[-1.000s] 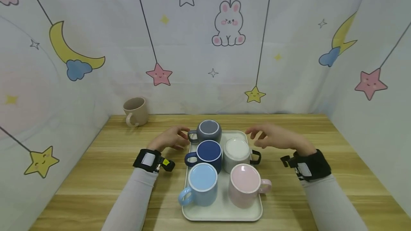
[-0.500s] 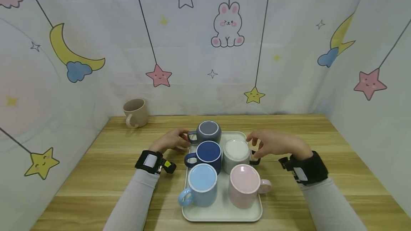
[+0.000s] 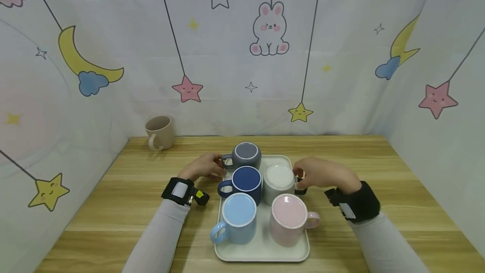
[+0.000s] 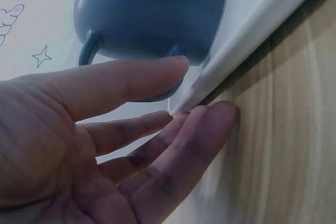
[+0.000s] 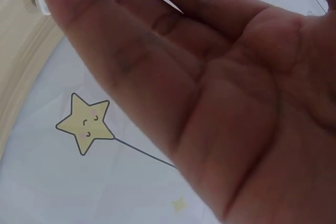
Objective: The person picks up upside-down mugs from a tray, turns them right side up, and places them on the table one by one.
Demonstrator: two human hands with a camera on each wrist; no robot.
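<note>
A cream tray (image 3: pixel 265 252) bears several upside-down mugs. My left hand (image 3: pixel 204 167) is at its left rim, beside the grey mug (image 3: pixel 246 155). In the left wrist view, the thumb (image 4: pixel 126 82) crosses in front of that mug's handle while the fingertips meet the tray's edge; no grip shows. My right hand (image 3: pixel 323 174) has come to the black handle (image 3: pixel 302 191) of the white ribbed mug (image 3: pixel 279 184), partly covering it. Its fingers (image 5: pixel 136 61) look loosely extended in the right wrist view; contact with the handle is unclear.
On the tray are also a dark blue mug (image 3: pixel 246 182), a light blue mug (image 3: pixel 239 218) and a pink mug (image 3: pixel 289 220). An upright beige mug (image 3: pixel 161 133) stands at the back left of the wooden table (image 3: pixel 363 151). A patterned cloth (image 3: pixel 227 54) rises behind.
My right hand has moved down and slightly left in the head view, over the black handle. The left hand has shifted slightly right and down. The mugs and tray stay put.
</note>
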